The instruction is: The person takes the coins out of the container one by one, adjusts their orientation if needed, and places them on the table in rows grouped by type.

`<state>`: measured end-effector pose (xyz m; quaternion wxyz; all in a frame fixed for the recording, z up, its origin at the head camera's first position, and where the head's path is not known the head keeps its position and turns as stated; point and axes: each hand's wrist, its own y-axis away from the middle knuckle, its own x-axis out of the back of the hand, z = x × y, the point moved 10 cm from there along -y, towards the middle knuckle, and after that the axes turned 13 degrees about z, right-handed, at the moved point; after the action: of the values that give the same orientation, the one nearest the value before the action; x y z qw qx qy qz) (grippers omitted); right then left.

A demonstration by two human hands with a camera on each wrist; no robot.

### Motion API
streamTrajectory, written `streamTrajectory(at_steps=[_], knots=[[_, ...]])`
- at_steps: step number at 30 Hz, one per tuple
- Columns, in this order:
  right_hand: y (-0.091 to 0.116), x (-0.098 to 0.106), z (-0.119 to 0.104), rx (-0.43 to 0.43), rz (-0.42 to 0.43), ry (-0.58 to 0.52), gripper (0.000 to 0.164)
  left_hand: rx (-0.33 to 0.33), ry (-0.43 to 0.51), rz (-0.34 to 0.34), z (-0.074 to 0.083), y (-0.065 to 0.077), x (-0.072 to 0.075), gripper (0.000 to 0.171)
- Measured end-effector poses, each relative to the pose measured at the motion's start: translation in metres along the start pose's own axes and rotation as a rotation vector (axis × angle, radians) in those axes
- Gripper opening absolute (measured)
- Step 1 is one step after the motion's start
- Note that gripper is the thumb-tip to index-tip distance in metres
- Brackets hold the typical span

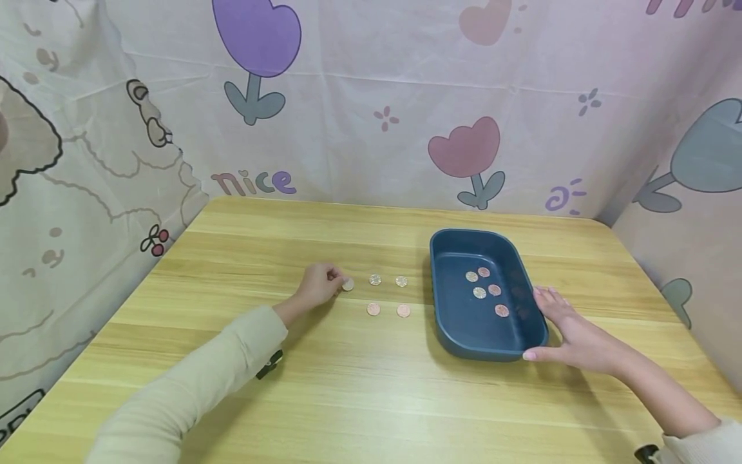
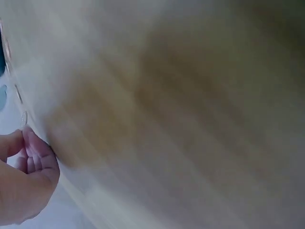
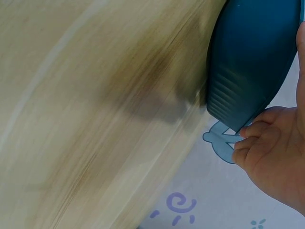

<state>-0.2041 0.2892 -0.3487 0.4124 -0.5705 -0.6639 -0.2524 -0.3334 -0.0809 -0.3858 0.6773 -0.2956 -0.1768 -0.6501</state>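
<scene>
In the head view my left hand (image 1: 317, 285) pinches a silver-coloured coin (image 1: 348, 284) between thumb and fingertips, just at the table surface. The same coin (image 2: 25, 117) shows edge-on beyond the fingertips in the left wrist view. To its right lie two silvery coins, a nearer one (image 1: 375, 280) and a farther one (image 1: 401, 281). Below them are two copper coins, one left (image 1: 373, 309) and one right (image 1: 403, 310). My right hand (image 1: 580, 335) rests with spread thumb and fingers against the near right corner of a dark blue tray (image 1: 464, 352). Several silvery and copper coins lie inside it.
The wooden table (image 1: 359, 399) meets a patterned cloth backdrop (image 1: 359, 148) at its far edge, with more cloth along both sides. The tray's raised walls stand right of the loose coins. Dark wrist straps (image 1: 269, 365) sit at the sleeves.
</scene>
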Motion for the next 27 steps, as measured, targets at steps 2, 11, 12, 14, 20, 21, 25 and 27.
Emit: streamTrajectory(at_steps=[2,11,12,14,20,21,25,27], knots=[[0.000,0.000,0.000,0.002,0.001,0.002,0.110,0.012,-0.026,-0.001,-0.002,-0.003,0.000,0.015],[0.000,-0.001,-0.001,0.003,0.000,-0.006,0.109,0.029,-0.128,0.029,-0.005,-0.013,0.000,0.028],[0.000,-0.001,-0.001,0.004,0.000,-0.007,0.109,0.038,-0.130,0.030,-0.006,-0.014,0.000,0.032],[0.000,-0.001,-0.001,0.004,0.001,-0.011,0.109,0.053,-0.139,0.029,-0.008,-0.016,-0.002,0.041],[-0.001,0.000,-0.001,0.001,0.001,0.005,0.110,0.084,-0.140,0.018,-0.010,-0.018,-0.005,0.053],[-0.001,0.000,-0.001,0.001,0.002,0.007,0.111,0.092,-0.141,0.020,-0.010,-0.018,-0.005,0.053],[-0.001,0.000,-0.001,0.001,0.003,0.005,0.111,0.099,-0.144,0.035,-0.010,-0.018,-0.004,0.052],[0.000,0.000,0.000,-0.001,0.002,0.003,0.111,0.102,-0.143,0.036,-0.010,-0.017,-0.004,0.052]])
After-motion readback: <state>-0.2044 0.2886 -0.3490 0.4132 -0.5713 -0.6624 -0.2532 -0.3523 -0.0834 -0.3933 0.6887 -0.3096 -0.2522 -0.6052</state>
